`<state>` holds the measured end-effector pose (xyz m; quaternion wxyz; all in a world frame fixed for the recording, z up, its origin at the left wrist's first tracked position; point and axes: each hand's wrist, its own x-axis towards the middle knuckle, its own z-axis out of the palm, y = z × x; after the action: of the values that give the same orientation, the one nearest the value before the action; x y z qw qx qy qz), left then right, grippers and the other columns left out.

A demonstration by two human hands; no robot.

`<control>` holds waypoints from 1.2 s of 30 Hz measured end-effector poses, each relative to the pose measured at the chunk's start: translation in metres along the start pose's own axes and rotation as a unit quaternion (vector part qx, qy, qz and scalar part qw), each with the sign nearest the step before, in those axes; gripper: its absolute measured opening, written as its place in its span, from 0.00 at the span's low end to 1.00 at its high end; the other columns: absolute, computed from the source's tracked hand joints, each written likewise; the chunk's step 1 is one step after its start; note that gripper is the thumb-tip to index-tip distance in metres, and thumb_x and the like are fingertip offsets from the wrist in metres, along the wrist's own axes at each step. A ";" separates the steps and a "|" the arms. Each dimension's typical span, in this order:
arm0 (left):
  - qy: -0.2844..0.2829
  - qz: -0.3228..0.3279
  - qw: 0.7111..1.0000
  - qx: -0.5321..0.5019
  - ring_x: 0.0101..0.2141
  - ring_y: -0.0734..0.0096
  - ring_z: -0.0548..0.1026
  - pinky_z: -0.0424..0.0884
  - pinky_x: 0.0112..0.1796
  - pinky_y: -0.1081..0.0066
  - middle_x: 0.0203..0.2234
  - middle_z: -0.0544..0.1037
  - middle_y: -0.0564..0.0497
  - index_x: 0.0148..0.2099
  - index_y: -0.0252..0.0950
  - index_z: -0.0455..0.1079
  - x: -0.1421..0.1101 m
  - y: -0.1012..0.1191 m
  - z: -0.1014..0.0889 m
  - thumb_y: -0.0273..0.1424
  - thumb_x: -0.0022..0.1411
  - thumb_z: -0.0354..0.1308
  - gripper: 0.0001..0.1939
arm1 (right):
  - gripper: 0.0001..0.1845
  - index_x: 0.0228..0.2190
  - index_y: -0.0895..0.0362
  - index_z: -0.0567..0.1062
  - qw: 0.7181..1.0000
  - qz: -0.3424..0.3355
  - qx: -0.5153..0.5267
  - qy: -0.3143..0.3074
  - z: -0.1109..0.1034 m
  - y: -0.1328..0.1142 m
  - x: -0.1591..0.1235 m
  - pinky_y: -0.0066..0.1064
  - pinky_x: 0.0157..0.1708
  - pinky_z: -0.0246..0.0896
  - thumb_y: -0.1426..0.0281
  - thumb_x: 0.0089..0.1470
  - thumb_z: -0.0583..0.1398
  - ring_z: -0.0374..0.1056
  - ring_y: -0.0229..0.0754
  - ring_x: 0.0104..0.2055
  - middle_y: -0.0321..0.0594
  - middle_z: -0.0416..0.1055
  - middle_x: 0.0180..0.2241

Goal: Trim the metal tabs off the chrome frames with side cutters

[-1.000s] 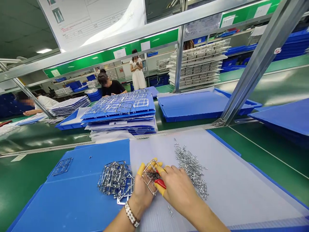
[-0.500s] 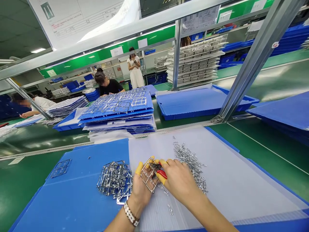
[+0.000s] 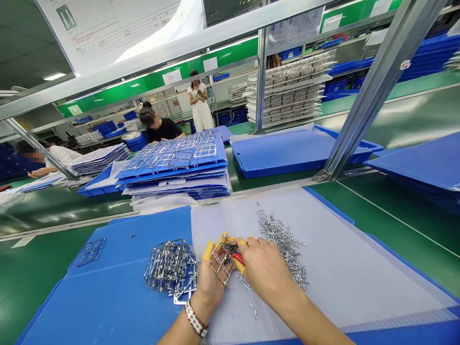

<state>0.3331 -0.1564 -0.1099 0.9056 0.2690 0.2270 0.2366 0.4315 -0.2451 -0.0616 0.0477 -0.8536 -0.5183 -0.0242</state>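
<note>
My left hand (image 3: 209, 280), with yellow finger covers and a bracelet at the wrist, grips a small chrome sprue frame (image 3: 220, 274) tilted up over the sheet. In my right hand (image 3: 268, 263) are red-handled nippers (image 3: 238, 259), wrapped by covered fingers. Their jaws reach into the frame and are partly hidden. Left of my hands lies a tangled pile of chrome sprue frames (image 3: 167, 266) on a blue sheet (image 3: 108, 306). Beyond my right hand, small loose chrome pieces (image 3: 282, 239) are heaped on a whitish translucent sheet (image 3: 345, 268).
One dark frame (image 3: 90, 251) lies at the far left. Behind the work area stand a stack of sheets with frames (image 3: 172, 158) and a blue tray (image 3: 287, 153). A slanted metal post (image 3: 373, 91) rises at right. Other people sit and stand beyond.
The right hand and nippers have shifted very slightly, with less red handle showing. Left hand still holds the frame; the whole view has moved a little.
</note>
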 end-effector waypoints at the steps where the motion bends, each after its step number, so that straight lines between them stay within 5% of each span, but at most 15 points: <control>1: -0.003 0.003 1.000 0.001 0.47 0.60 0.70 0.67 0.42 0.67 0.45 0.75 0.43 0.49 0.34 0.71 0.000 0.000 0.000 0.40 0.63 0.48 0.20 | 0.13 0.42 0.56 0.72 1.000 -0.001 -0.004 0.002 -0.001 0.000 -0.001 0.38 0.35 0.53 0.68 0.55 0.56 0.68 0.49 0.38 0.44 0.72 0.34; 9: -0.031 -0.035 0.997 -0.062 0.50 0.53 0.68 0.69 0.41 0.57 0.51 0.71 0.40 0.50 0.33 0.69 -0.001 0.012 0.004 0.44 0.63 0.47 0.23 | 0.15 0.41 0.56 0.72 1.000 0.014 0.001 -0.005 0.002 0.014 -0.016 0.39 0.36 0.50 0.62 0.56 0.55 0.65 0.50 0.41 0.45 0.73 0.36; 36: 0.023 0.035 0.999 -0.008 0.53 0.54 0.66 0.70 0.40 0.65 0.52 0.71 0.41 0.48 0.34 0.71 -0.003 0.009 0.005 0.43 0.62 0.48 0.22 | 0.13 0.38 0.56 0.72 0.997 0.003 0.049 -0.052 0.010 0.009 -0.006 0.36 0.37 0.50 0.64 0.54 0.53 0.65 0.49 0.41 0.46 0.72 0.36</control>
<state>0.3313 -0.1534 -0.1002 0.8935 0.2643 0.2363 0.2755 0.4365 -0.2539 -0.0726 0.0624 -0.8519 -0.5180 0.0459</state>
